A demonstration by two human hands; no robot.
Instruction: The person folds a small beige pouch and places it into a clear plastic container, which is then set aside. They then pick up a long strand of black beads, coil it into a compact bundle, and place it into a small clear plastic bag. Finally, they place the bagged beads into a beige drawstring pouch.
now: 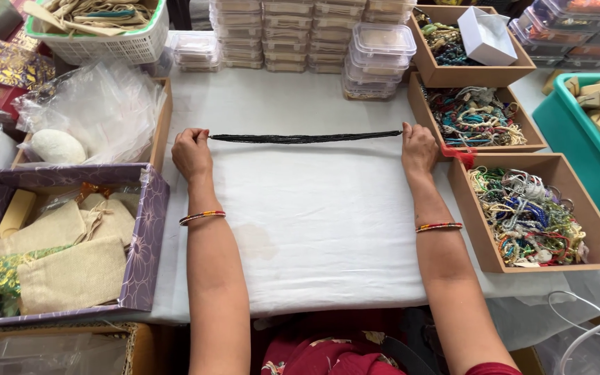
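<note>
A long black beaded strand (pixel 305 137) is stretched straight across the white cloth (pixel 314 229), left to right. My left hand (pixel 192 154) pinches its left end, fingers closed. My right hand (pixel 419 148) pinches its right end the same way. Both forearms reach forward over the cloth, each wrist wearing a thin multicoloured bangle.
Three brown trays of beaded jewellery (pixel 595 243) line the right side. Stacks of clear plastic boxes (pixel 300 35) stand at the back. At left are a purple box of cloth pouches (pixel 151 229), a wooden tray with plastic bags (pixel 162 118) and a white basket (pixel 105 45). A teal bin (pixel 571 132) sits far right.
</note>
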